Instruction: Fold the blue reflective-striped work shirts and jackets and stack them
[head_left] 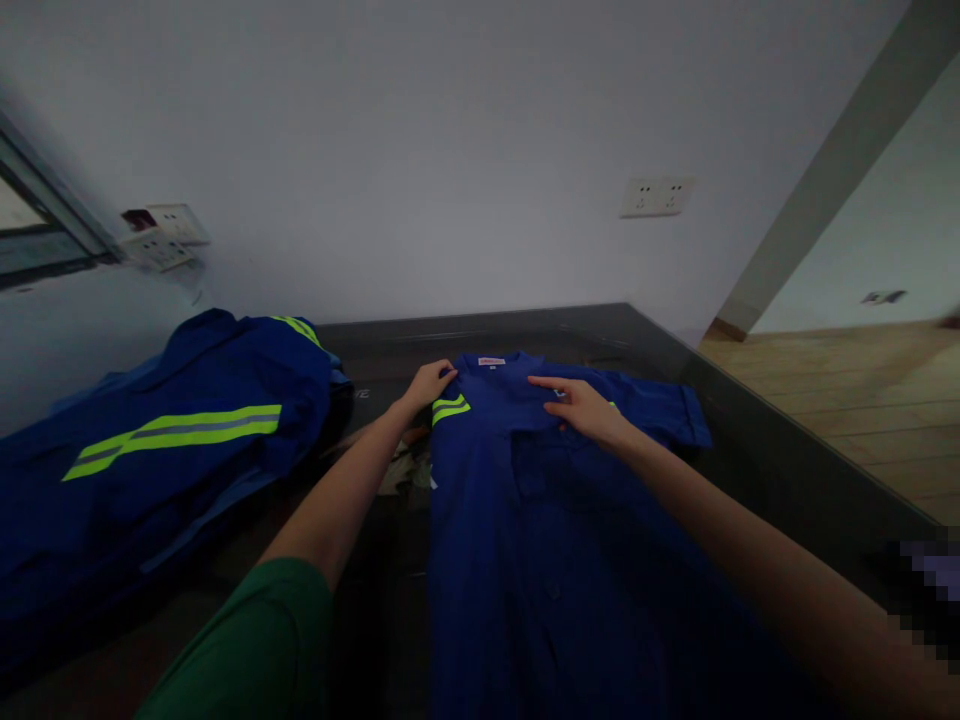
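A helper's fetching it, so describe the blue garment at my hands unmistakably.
Look for the dark table against the pale wall, with a heap of blue clothing at its left. To the right of that heap lies the blue garment, collar toward the wall. Unlike the heap, it is laid out flat, with a small label at its collar.

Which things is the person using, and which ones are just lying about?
In use:
- blue garment, spread out
- left hand, at its shoulder
- right hand, near its collar
- dark table, underneath

Seemingly just there:
- blue clothes heap, untouched
- wall sockets
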